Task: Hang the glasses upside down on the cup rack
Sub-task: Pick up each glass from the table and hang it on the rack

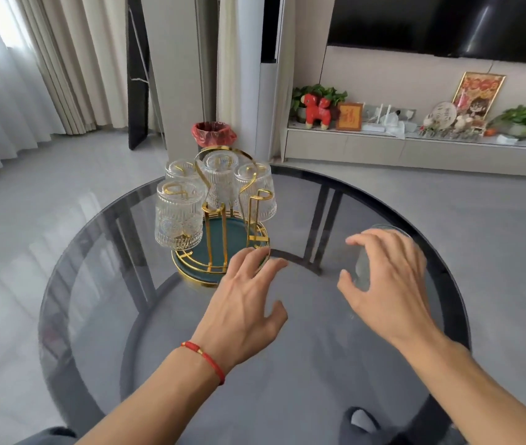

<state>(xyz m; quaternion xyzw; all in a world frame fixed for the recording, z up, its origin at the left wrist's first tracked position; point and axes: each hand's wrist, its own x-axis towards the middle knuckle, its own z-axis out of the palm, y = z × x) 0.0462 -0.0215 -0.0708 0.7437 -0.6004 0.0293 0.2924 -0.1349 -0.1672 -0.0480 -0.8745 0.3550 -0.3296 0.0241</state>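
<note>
right hand (387, 277), fingers spread and not yet gripping, may tip the glass (363, 268) on the glass worktop (319, 364); left hand (245, 303) spread.

- Both forearms are bare, with no sleeves in view.
- The left wrist wears a thin red cord bracelet (205, 358) with a small gold bead on it.
- The left hand (245, 303) carries no rings or watch.
- The right hand (390, 281) and its wrist are likewise unadorned.
- Fingernails are short and unpainted.
</note>
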